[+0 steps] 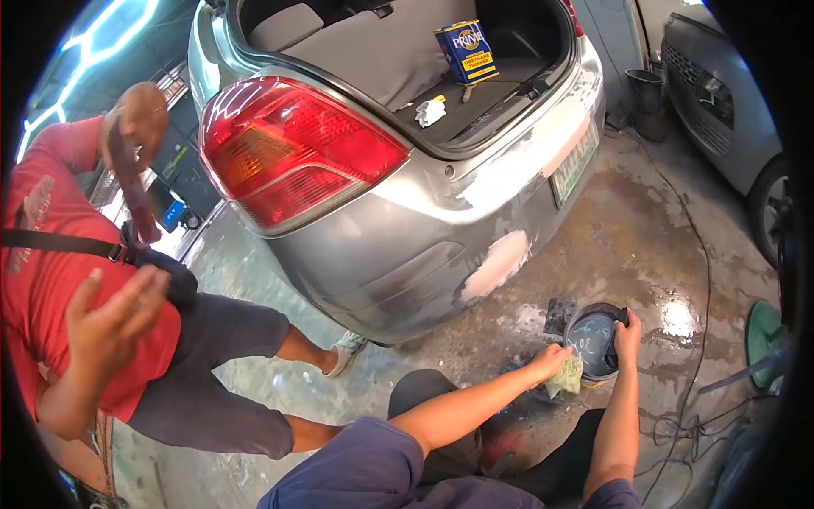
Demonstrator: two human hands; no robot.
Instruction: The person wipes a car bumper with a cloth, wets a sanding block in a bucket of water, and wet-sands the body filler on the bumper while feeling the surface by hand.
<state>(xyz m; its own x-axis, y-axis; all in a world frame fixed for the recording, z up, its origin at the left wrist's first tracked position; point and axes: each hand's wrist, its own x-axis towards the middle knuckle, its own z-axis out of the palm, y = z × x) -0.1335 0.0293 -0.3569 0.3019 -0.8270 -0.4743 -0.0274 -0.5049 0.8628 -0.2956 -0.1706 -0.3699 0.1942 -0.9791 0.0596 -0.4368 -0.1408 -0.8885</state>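
Observation:
A bucket of greyish water [597,306] stands on the wet floor before me. My left hand [551,363] is closed around a pale yellow-green cloth [566,377] at the bucket's near left side. At the right rim my right hand [627,338] is closed on a dark flat piece [622,317], whose kind I cannot make out. Behind the bucket is the silver car's rear bumper [365,271], with a pinkish filler patch [498,265] low on its side. Another patch [570,148] lies higher, near the licence plate [575,170].
A person in a red shirt [76,220] stands at the left, close to the car. The open trunk holds a thinner can [471,55] and a crumpled white item [430,111]. A cable [699,246] crosses the floor at right, near another car [721,102] and a green disc [765,343].

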